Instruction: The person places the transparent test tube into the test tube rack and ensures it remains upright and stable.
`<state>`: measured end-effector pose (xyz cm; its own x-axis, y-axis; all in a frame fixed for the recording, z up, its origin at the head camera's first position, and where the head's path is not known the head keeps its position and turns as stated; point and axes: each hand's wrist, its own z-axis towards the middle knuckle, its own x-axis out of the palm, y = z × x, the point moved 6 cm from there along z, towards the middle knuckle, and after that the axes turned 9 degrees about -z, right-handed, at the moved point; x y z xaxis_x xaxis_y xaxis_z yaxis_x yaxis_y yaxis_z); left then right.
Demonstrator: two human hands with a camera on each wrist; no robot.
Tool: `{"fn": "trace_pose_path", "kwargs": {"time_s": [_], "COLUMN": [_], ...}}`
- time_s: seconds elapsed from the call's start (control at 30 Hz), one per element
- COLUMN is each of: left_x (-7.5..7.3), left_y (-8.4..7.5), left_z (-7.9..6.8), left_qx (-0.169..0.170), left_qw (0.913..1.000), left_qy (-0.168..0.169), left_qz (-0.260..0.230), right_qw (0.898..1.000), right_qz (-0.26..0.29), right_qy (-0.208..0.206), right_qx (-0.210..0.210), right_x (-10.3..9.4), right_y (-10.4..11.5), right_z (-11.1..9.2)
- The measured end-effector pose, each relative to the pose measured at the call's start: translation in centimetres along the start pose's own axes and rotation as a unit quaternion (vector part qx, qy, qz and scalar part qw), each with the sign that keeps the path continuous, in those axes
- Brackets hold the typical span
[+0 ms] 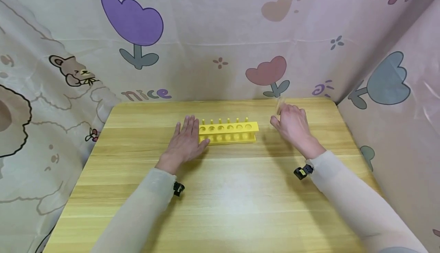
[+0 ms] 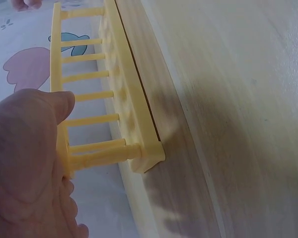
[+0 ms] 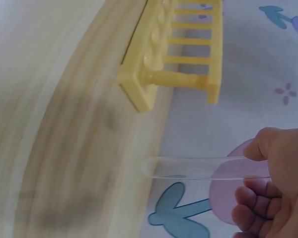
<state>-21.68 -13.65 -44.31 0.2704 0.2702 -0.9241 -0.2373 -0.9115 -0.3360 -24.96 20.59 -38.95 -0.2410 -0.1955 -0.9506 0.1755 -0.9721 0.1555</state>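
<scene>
A yellow test tube rack [image 1: 228, 127] stands near the back of the wooden table, with a row of round holes and thin pegs behind them. My left hand [image 1: 183, 142] holds its left end, thumb [image 2: 64, 105] over the front edge of the upper plate and the other fingers extended at the far side. To the right of the rack, apart from it, my right hand [image 1: 293, 125] pinches a clear test tube [image 3: 198, 167] between thumb and fingers. The tube's rounded end projects from the hand in the right wrist view; in the head view the tube is faint.
The wooden table [image 1: 220, 199] reaches back to a printed curtain [image 1: 206, 70] with flowers and a bear. More curtain hangs along both sides. Each wrist carries a small black camera, and the sleeves are light coloured.
</scene>
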Motion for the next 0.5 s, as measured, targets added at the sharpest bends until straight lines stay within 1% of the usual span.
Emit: {"fn": "trace_pose_path", "kwargs": {"time_s": [0.23,0.37,0.5], "left_x": [-0.1,-0.1,-0.1], "left_y": [0.0,-0.1,-0.1], "left_z": [0.0,0.1,0.1], "left_qx": [0.000,0.000,0.000], "left_qw": [1.0000,1.0000,0.9999], "left_qy": [0.006,0.010,0.011], "left_qz": [0.004,-0.002,-0.004], "right_qw": [0.999,0.998,0.997], "right_qz": [0.023,0.037,0.049], "right_qy": [-0.023,-0.025,-0.022], "right_qx": [-0.026,-0.036,-0.050], "right_x": [-2.1,-3.7,-5.2], "right_y": [1.6,3.4,5.6], "right_z": [-0.2,0.0,0.3]}}
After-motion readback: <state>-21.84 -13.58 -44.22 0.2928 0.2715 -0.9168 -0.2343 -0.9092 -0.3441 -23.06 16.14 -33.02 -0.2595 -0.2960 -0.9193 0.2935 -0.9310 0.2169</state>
